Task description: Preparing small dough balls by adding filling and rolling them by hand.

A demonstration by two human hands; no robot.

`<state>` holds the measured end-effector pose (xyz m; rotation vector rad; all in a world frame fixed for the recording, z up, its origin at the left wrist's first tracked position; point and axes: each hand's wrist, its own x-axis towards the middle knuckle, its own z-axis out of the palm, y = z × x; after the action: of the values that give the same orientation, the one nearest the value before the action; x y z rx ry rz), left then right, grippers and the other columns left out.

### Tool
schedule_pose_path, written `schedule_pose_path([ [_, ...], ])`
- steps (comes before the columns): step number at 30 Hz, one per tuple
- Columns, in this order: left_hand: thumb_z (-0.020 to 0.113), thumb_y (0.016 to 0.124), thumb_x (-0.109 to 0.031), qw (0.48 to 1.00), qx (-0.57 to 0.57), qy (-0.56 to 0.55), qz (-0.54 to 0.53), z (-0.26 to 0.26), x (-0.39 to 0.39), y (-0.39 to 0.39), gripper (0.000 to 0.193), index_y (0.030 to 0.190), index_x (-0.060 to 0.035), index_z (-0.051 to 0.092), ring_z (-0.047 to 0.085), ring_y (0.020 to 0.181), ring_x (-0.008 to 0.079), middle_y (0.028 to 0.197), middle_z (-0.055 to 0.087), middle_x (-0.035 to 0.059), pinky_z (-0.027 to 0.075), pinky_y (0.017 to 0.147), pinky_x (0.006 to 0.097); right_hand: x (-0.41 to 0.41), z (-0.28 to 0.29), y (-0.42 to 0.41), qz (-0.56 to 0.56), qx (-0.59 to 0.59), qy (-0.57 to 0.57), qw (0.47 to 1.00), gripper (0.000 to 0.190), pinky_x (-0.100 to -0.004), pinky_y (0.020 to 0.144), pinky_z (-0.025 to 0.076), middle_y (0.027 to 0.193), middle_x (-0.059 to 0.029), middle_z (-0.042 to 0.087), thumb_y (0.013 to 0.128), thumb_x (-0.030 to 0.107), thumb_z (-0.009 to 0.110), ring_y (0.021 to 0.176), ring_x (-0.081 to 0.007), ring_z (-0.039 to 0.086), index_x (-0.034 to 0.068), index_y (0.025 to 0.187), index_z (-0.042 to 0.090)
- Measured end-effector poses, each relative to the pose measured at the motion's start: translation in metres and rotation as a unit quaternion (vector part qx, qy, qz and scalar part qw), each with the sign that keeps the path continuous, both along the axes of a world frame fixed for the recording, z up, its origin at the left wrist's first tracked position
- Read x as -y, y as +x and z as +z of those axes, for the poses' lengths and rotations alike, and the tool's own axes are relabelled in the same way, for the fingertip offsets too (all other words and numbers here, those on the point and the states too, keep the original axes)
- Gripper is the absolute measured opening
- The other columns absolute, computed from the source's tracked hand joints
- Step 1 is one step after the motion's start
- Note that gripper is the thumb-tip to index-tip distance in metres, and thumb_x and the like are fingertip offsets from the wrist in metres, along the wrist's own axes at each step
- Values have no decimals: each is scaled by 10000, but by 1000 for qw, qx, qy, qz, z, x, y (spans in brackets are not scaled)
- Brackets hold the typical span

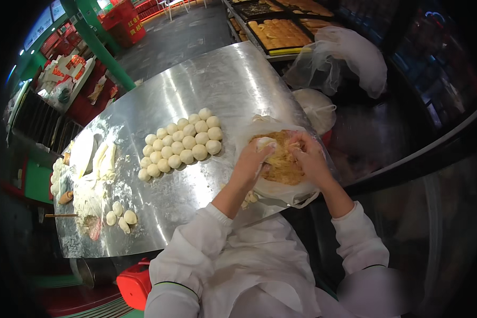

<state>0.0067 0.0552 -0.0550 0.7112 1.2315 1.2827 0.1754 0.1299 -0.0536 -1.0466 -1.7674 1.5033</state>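
Note:
A plastic bag (pixel 286 194) lies open near the table's right edge, with yellowish-brown shredded filling (pixel 282 171) inside. My left hand (pixel 254 159) holds a piece of pale dough (pixel 265 142) over the filling's left side. At the right side of the filling is my right hand (pixel 308 155), its fingers curled around a pinch of filling (pixel 295 147). Several rows of round dough balls (pixel 177 148) stand on the steel table (pixel 206 79) to the left of the bag. Small pale scraps (pixel 249 198) lie partly behind my left wrist.
Farther left are long dough strips (pixel 104 161), loose flour, a few small dough pieces (pixel 124 225), a wooden rolling pin handle (pixel 66 197) and a thin stick (pixel 61 215). Trays of baked bread (pixel 280 35) stand beyond the table. A red plastic container (pixel 134 284) is below its front edge.

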Motion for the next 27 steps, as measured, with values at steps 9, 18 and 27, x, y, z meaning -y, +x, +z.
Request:
schedule_pose_path([
  [9,590,964,-141,995,86,31,41,-16,3,-5,299,1253,-71,558,587,924,72,1089,612,4,443,587,202,16,10,-4,34,95,301,948,207,-372,768,493,959,-128,631,863,109,674,882,-265,629,27,1041,607],
  [18,603,963,-163,978,199,66,17,2,14,-5,414,1343,-45,489,542,1152,156,1254,556,58,482,908,289,3,8,3,0,133,278,951,226,-407,800,488,981,-146,631,848,85,689,920,-320,626,9,1030,578],
  [27,589,948,-81,960,276,37,-38,7,21,-7,378,1315,-24,519,556,1125,138,1213,577,52,481,935,293,8,-5,-10,113,99,420,895,551,-457,1108,354,1433,-231,435,917,270,658,1329,-405,428,15,1360,454],
])
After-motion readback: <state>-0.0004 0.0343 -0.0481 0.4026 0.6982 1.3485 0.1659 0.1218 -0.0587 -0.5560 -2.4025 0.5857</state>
